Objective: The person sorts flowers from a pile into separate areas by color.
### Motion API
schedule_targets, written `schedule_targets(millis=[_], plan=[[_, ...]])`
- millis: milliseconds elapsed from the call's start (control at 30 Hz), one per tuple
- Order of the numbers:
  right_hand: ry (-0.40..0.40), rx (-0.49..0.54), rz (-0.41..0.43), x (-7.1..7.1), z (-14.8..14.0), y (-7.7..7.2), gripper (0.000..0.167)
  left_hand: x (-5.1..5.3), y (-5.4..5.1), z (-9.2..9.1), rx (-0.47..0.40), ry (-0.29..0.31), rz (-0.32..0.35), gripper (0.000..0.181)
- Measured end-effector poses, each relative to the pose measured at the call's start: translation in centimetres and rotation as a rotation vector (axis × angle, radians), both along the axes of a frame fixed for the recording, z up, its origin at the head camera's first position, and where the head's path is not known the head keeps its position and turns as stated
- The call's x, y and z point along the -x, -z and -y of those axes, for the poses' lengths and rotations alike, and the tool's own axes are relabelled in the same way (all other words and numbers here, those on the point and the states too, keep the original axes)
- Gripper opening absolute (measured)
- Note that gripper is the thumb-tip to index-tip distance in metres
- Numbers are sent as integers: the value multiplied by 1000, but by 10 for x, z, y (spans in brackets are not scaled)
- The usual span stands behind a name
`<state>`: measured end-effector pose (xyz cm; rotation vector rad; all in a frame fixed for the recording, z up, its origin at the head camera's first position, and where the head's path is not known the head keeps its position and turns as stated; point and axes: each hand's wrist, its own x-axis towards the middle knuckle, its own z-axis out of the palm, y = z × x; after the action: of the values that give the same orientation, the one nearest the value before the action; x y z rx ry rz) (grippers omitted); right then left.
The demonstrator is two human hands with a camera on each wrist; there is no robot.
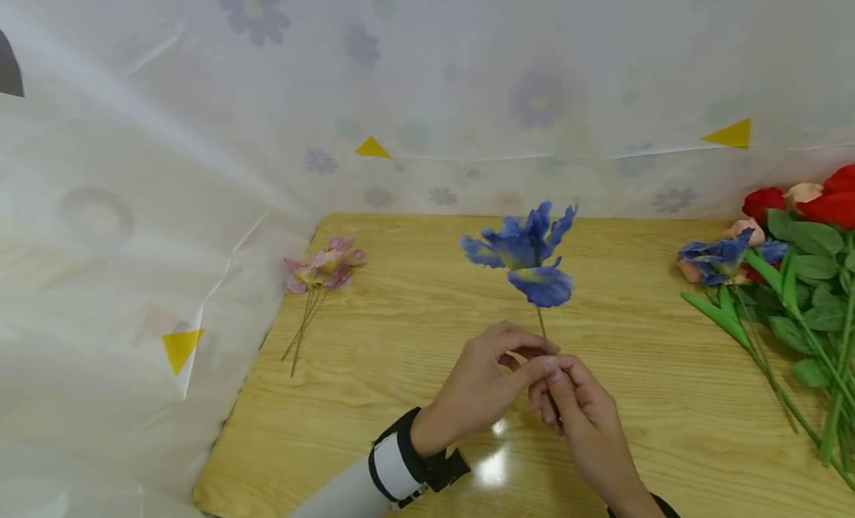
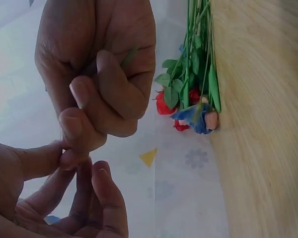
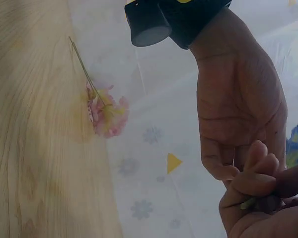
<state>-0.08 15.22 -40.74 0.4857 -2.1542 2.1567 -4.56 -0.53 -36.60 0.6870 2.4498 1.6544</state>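
Note:
In the head view a blue flower point(image 1: 528, 254) stands upright, its thin stem point(image 1: 542, 323) running down into both hands. My left hand point(image 1: 484, 377) pinches the stem between thumb and fingers, just above my right hand point(image 1: 591, 414), whose fingers are curled round its lower part. The fingertips of the two hands meet. From the left wrist, the right hand point(image 2: 99, 84) shows its curled fingers above the left hand point(image 2: 10, 178). A green stem end point(image 3: 248, 203) shows at the right hand's fingers in the right wrist view; the hands hide the rest of the lower stem.
Pink flowers point(image 1: 327, 266) with thin stems lie at the table's left. Red roses point(image 1: 828, 206), another blue flower point(image 1: 718, 258) and green stems and leaves lie at the right. A patterned plastic sheet point(image 1: 441, 95) hangs behind and left of the wooden table point(image 1: 374, 399).

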Motion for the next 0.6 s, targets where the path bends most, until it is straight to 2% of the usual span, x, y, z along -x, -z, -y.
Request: schedule_targets(millis=[100, 167, 267, 367, 500, 533, 600], plan=[[-36, -71, 54, -1, 2, 1, 22, 0, 3, 2, 4, -20, -9, 21], [-44, -171, 106, -2, 3, 1, 21, 1, 5, 7, -20, -46, 7, 22], [-14, -357, 177, -1, -5, 1, 26, 6, 6, 22, -58, -127, 25, 23], [86, -521, 165, 5, -27, 4, 31, 14, 11, 46, -46, -244, -16, 21], [259, -676, 165, 16, -82, 14, 41, 25, 25, 91, 99, -425, -82, 18], [299, -717, 178, 20, -100, 18, 45, 26, 29, 103, 141, -464, -84, 18], [381, -798, 263, 27, -137, 29, 54, 28, 39, 125, 223, -536, -69, 18]])
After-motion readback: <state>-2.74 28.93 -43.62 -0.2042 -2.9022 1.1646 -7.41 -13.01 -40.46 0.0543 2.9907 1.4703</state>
